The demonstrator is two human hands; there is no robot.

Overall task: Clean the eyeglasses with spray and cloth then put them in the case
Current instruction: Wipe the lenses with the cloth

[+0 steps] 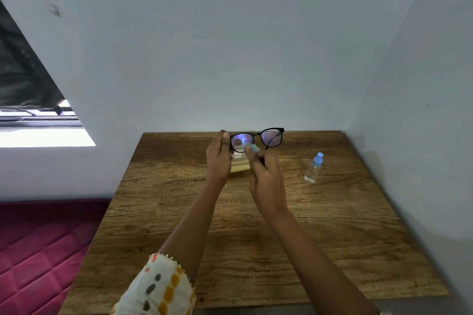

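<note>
The black-framed eyeglasses (271, 136) are held up in the air over the middle of the desk's (256, 250) far edge, clear of the wood. Their long axis runs left to right, roughly parallel to that far edge, with the right end a little higher, and the lenses face back toward the person. The left hand (218, 158) is curled round the left end of the frame, thumb and fingers pinching it at the hinge. The right hand (266, 181) is closed around a small pale blue cloth (252, 148), its fingertips pressing the cloth against the lower inner part of the left lens, beside the bridge. The right lens is uncovered, and a dark temple arm shows through it; I cannot tell whether the arms are folded. Under the hands, near the far edge, a pale yellow item (240, 165) with small print lies on the desk, mostly hidden, so whether it is the case is unclear. The clear spray bottle (313, 167) with a blue cap is near the far right corner, well apart from the hands, its cap toward the far edge. A white sleeve (158, 286) with orange and grey spots covers the left arm at the near edge. A red quilted surface (38, 250) lies left of the desk.
</note>
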